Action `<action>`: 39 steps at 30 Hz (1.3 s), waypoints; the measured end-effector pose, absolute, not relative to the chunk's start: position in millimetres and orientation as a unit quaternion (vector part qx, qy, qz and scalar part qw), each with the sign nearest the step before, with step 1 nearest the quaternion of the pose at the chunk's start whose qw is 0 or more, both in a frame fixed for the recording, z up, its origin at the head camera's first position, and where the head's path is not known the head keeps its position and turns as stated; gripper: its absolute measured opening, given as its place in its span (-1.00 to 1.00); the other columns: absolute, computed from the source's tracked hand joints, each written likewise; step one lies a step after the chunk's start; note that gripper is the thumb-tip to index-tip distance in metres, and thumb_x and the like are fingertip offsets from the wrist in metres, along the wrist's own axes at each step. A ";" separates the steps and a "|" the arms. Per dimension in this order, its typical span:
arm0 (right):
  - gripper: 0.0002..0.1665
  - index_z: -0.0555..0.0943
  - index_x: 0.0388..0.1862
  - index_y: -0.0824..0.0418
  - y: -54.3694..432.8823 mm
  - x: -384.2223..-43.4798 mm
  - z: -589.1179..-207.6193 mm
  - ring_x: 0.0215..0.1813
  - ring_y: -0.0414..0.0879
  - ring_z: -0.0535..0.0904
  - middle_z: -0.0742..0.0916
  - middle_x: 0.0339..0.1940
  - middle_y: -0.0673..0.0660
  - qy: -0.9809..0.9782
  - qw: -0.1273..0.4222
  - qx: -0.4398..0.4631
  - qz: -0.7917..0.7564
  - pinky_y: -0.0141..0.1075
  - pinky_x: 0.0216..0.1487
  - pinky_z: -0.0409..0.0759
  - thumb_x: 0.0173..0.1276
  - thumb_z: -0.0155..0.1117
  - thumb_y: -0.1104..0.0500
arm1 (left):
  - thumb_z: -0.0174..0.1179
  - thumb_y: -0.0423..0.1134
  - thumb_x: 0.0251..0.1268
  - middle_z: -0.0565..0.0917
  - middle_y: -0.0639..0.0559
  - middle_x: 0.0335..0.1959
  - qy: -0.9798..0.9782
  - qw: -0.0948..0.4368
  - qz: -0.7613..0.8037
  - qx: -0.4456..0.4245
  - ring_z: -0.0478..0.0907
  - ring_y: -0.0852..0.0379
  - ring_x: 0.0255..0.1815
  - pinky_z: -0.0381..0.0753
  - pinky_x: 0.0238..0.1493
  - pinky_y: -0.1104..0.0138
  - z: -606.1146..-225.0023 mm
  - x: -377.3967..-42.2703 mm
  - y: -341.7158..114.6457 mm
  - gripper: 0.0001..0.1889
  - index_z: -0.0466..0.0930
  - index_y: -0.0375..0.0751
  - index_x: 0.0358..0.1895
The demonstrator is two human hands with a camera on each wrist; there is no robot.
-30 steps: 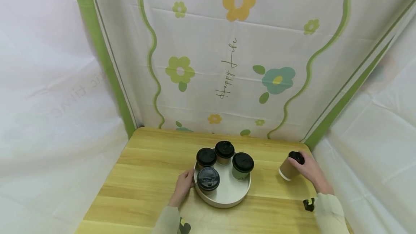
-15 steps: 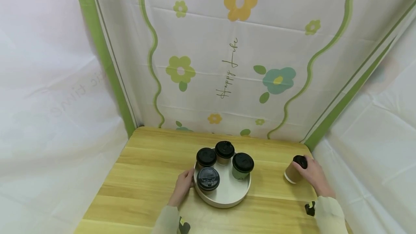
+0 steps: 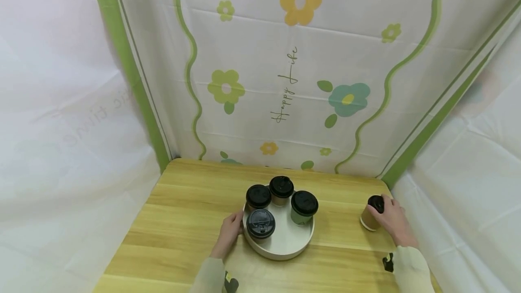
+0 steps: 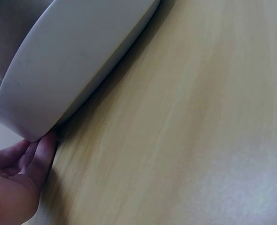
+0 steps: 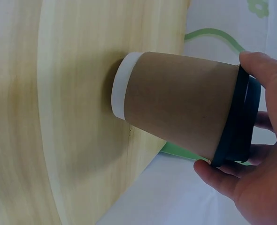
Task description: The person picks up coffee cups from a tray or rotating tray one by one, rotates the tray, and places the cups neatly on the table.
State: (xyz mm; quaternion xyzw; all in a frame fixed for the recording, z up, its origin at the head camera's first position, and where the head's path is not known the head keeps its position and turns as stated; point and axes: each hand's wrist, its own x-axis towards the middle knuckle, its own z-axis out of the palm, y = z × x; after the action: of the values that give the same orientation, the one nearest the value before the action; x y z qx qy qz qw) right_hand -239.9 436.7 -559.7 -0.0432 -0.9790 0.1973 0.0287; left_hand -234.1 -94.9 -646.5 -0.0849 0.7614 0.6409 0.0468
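Rightward went the brown cup (image 3: 371, 217); tray (image 3: 285, 245) holds four cups.

Brown paper cup (image 3: 371, 216), black lid, upright at table's right edge

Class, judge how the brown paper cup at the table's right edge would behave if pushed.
The brown cup is tall with a narrow base, so probably tippy. Its paper wall likely dents. The right hand grips its lid.
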 end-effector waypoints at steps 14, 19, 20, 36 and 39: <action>0.12 0.03 0.50 0.45 436.1 -232.5 -569.8 0.21 0.74 0.13 0.18 0.35 0.72 -0.979 0.012 -0.052 0.197 0.53 0.02 0.30 0.39 0.04 -0.39 | -0.04 0.14 0.50 0.61 0.05 -0.43 0.768 0.052 0.634 -0.082 0.55 0.22 -0.41 0.57 -0.29 0.39 -644.7 -232.9 -93.2 -0.49 0.63 -0.28 -0.21; 0.11 0.06 0.50 0.44 434.7 -231.9 -570.0 0.20 0.73 0.15 0.20 0.34 0.72 -0.980 0.017 -0.049 0.193 0.52 0.05 0.30 0.39 0.04 -0.40 | -0.04 0.16 0.50 0.58 0.07 -0.47 0.770 0.050 0.630 -0.087 0.52 0.23 -0.43 0.55 -0.31 0.40 -644.6 -233.1 -91.8 -0.49 0.61 -0.27 -0.26; 0.10 0.06 0.49 0.46 434.6 -232.1 -569.9 0.19 0.74 0.15 0.20 0.33 0.73 -0.980 0.017 -0.047 0.192 0.53 0.04 0.30 0.40 0.05 -0.37 | -0.04 0.16 0.50 0.57 0.07 -0.48 0.769 0.051 0.631 -0.088 0.52 0.23 -0.44 0.55 -0.31 0.40 -644.3 -233.0 -91.6 -0.49 0.60 -0.26 -0.28; -0.01 0.16 0.42 0.47 429.2 -237.7 -577.1 0.19 0.73 0.15 0.23 0.29 0.74 -0.979 0.055 -0.037 0.195 0.52 0.07 0.27 0.40 0.14 -0.28 | -0.06 0.17 0.50 0.62 0.03 -0.44 0.774 0.042 0.626 -0.086 0.54 0.21 -0.42 0.53 -0.34 0.41 -650.4 -240.6 -98.0 -0.48 0.64 -0.25 -0.21; 0.01 0.15 0.43 0.47 429.6 -232.7 -574.9 0.21 0.72 0.14 0.21 0.30 0.74 -0.978 0.050 -0.043 0.200 0.52 0.08 0.27 0.40 0.14 -0.28 | -0.06 0.15 0.51 0.62 0.02 -0.44 0.772 0.047 0.629 -0.080 0.55 0.21 -0.42 0.55 -0.33 0.41 -645.9 -237.2 -95.7 -0.48 0.64 -0.28 -0.18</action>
State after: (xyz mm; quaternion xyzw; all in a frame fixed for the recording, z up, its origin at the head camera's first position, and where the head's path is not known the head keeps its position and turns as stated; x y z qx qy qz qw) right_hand -232.7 429.6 -574.9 -0.0430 -0.9776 0.1999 0.0503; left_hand -237.2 -95.7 -645.9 -0.0798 0.7719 0.6290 0.0469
